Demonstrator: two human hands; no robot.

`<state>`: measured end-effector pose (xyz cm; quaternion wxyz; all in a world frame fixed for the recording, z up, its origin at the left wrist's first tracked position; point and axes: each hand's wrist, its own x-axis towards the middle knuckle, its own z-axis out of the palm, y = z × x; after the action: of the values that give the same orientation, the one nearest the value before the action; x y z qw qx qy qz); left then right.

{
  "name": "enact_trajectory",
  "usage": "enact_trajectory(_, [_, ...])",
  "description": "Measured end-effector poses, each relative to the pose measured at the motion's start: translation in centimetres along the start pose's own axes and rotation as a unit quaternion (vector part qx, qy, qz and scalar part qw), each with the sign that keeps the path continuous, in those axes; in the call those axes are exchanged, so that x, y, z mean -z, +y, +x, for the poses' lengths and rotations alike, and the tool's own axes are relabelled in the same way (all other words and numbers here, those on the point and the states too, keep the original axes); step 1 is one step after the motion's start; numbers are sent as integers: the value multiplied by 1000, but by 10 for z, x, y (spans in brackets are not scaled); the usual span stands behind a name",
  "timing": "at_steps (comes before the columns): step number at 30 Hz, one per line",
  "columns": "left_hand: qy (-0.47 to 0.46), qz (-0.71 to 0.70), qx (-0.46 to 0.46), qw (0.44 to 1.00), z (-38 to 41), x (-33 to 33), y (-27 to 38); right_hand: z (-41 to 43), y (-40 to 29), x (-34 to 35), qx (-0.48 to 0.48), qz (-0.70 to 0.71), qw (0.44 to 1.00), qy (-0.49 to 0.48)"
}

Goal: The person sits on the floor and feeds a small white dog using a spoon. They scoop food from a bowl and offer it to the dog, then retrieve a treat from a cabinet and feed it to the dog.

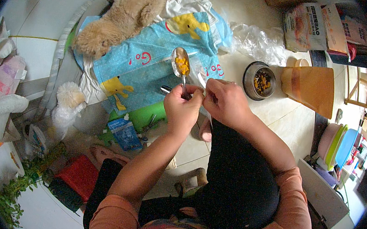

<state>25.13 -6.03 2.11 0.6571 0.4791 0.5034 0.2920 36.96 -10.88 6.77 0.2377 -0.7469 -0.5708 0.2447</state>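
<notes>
My left hand grips the handle of a metal spoon, whose bowl holds mashed orange-yellow food. A second shiny metal end sticks out to the left of that hand; what it belongs to is hidden. Close beside it, my right hand has its fingers curled in a pinch at a clear plastic bag, partly hidden by both hands. To the right, a steel pet bowl with a dark rim stands on the floor, holding dark kibble and orange bits.
A curly tan dog lies on a blue printed cloth. An orange-brown pouch stands beyond the bowl, near crumpled clear plastic. A white fluffy thing, a blue packet and a green roll lie left.
</notes>
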Motion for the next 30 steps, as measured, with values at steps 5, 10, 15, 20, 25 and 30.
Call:
enact_trajectory(5, [2, 42, -5, 999, 3, 3, -3, -2, -3, 6, -17, -122, 990, 64])
enact_trajectory(10, [-12, 51, -22, 998, -1, 8, -1, -4, -6, 8, -28, -94, 993, 61])
enact_trajectory(15, [-14, 30, -26, 999, -1, 7, 1, -6, -6, 3, -49, 5, 999, 2])
enact_trajectory(20, [-13, -23, 12, 1000, -6, 3, 1, -4, -2, -5, -49, 21, 999, 11])
enact_trajectory(25, [-7, -105, 91, 990, -14, 1, 0, -5, -2, -5, -65, 21, 997, 22])
enact_trajectory(30, [5, -70, 10, 997, -12, 5, -2, -6, -4, 3, -30, -27, 995, 86])
